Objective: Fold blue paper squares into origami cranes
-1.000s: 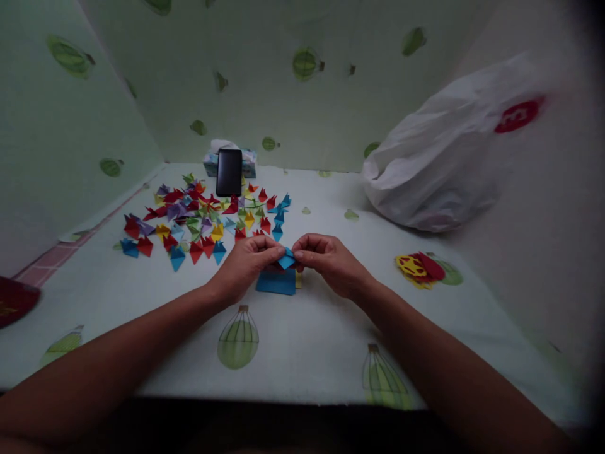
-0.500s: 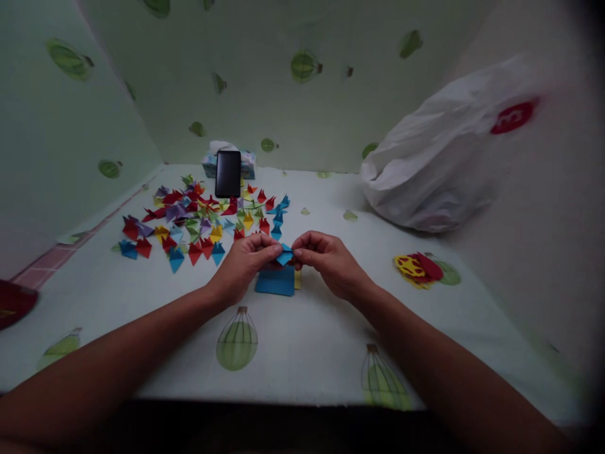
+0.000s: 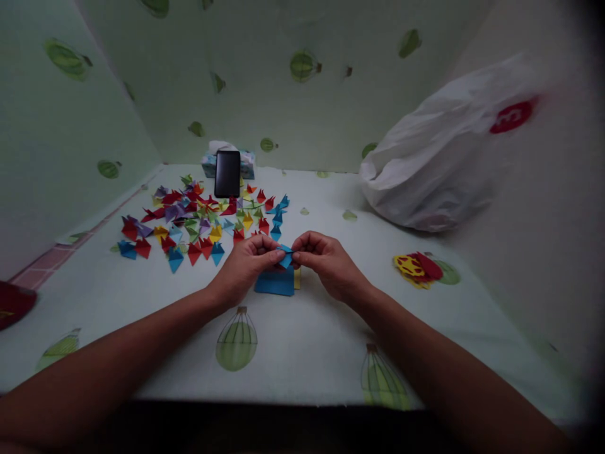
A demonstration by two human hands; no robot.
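Between my two hands is a small piece of folded blue origami paper point(image 3: 286, 258). My left hand point(image 3: 251, 260) pinches its left side between thumb and fingers. On its right side, my right hand point(image 3: 323, 260) pinches it the same way. Below my fingers, flat blue paper point(image 3: 274, 284) lies on the table, with a yellow sheet point(image 3: 297, 279) peeking out at its right edge. To the left and beyond my left hand, several folded paper birds point(image 3: 193, 252) in red, blue, yellow, green and purple cover the table.
A black phone point(image 3: 227, 174) leans against a tissue box point(image 3: 247, 165) at the back. The white plastic bag point(image 3: 425, 170) stands at the right. Nearer are yellow and red cut-out pieces point(image 3: 418, 270). A dark red object point(image 3: 16, 306) sits at the left edge.
The folded blue paper has tilted a little in my fingertips, showing more of its lower part. Both hands keep nearly the same place.
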